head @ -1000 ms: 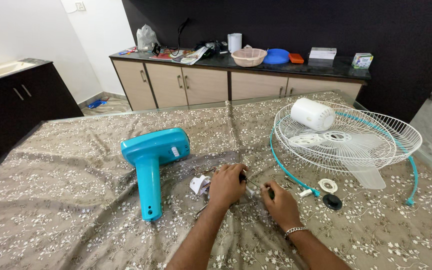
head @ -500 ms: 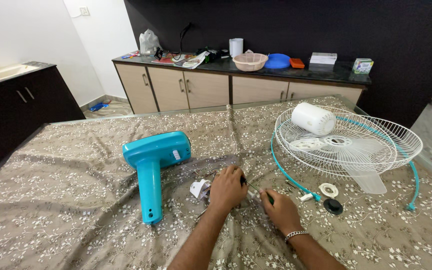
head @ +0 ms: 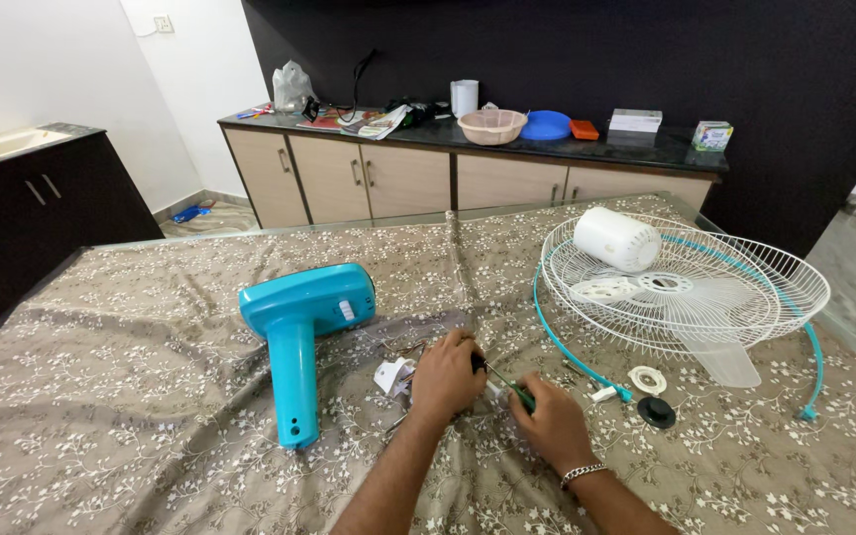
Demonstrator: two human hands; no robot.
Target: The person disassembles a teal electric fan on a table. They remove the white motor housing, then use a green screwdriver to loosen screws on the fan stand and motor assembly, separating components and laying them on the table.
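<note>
My left hand [head: 447, 376] rests closed over a small part on the flowered cloth, most of it hidden under the fingers. A white plastic piece [head: 392, 375] with thin wires lies just left of that hand. My right hand [head: 547, 424] grips a green-handled screwdriver [head: 512, 390], whose shaft points up-left to the spot under my left hand. A turquoise fan housing with its neck [head: 299, 322] lies on the cloth to the left.
A white wire fan guard [head: 735, 297] with a turquoise rim holds a white motor cover [head: 616, 239] and translucent blades at right. A white ring [head: 647, 377] and a black cap [head: 657, 411] lie near it. A cabinet counter [head: 646, 147] with bowls and boxes stands behind.
My right hand has drawn slightly back toward me and the screwdriver's tilt has shifted a little. My left hand stays on the same spot. The view has shifted slightly.
</note>
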